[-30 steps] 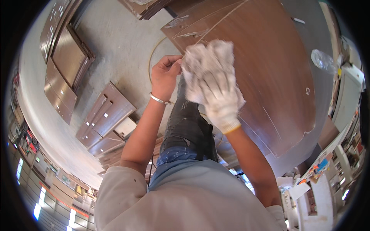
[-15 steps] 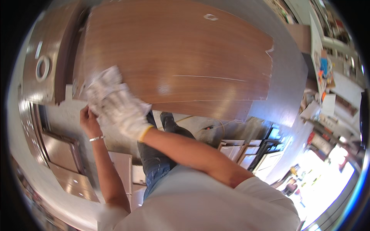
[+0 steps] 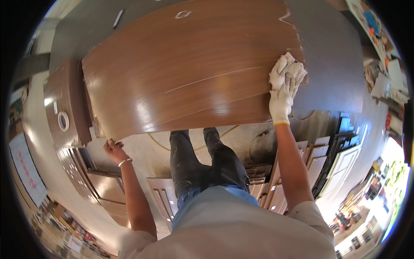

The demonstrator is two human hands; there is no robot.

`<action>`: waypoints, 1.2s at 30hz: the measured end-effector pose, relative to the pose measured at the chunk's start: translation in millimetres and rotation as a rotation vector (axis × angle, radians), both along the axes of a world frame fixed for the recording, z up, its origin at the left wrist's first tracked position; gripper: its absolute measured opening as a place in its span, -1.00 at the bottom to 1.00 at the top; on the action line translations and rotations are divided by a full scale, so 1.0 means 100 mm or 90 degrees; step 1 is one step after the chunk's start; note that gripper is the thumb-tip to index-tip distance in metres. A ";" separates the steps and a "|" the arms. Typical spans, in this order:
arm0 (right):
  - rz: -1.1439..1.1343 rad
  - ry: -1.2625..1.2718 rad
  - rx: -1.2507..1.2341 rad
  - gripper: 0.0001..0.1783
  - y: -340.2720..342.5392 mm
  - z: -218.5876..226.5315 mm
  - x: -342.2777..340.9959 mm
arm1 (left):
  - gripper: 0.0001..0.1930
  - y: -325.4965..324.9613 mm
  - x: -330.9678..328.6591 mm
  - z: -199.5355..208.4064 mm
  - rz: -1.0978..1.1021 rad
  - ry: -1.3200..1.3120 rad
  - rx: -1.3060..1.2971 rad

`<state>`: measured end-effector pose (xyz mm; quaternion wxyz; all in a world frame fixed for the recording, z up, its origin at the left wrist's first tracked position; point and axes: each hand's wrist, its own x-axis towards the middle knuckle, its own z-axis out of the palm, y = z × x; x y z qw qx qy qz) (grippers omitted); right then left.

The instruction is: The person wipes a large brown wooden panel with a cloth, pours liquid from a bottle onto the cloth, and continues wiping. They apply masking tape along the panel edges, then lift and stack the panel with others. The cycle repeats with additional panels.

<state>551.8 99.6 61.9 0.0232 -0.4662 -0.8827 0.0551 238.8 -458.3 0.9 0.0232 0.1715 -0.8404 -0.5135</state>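
Observation:
A large brown wood-grain sheet lies in front of me, glossy and chipped along its edges. My right hand, in a white glove with a yellow cuff, presses a crumpled whitish cloth on the sheet's right end. Its fingers are closed over the cloth. My bare left hand, with a bracelet at the wrist, is at the sheet's near left corner. Its fingers are curled and appear to pinch that corner. A thin pale line runs across the middle of the sheet.
Beneath the sheet is a grey tabletop. A roll of tape sits on a brown panel at the left. Cabinet doors and panels lean below at the right, with more at the lower left. A cable crosses the floor by my feet.
My right hand has swept the cloth from the sheet's left end to its right end. My left hand now appears lower in the picture, at the near left corner. The whole view has shifted.

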 end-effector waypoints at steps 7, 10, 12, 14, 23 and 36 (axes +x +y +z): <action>0.207 0.268 -0.173 -0.49 -1.62 -0.03 -0.87 | -0.71 -0.07 -0.17 0.04 0.034 -0.070 0.019; 0.350 0.385 -0.127 -0.35 -1.49 -0.10 -0.64 | -0.72 -0.08 -0.26 0.08 0.044 -0.111 0.023; 0.221 0.148 -0.146 -0.32 -0.95 -0.25 -0.40 | -0.73 -0.09 -0.29 0.10 0.058 -0.141 -0.019; 0.060 0.261 -0.051 -0.30 -0.21 -0.35 0.08 | -0.72 -0.09 -0.32 0.11 0.046 -0.141 0.012; -0.400 0.849 -0.162 -0.66 1.41 0.47 0.99 | -0.77 -0.18 -0.27 0.06 0.058 -0.158 0.069; 0.688 0.175 -0.177 -0.19 -2.06 0.23 -2.14 | -0.81 0.20 0.09 0.04 0.057 -0.060 0.051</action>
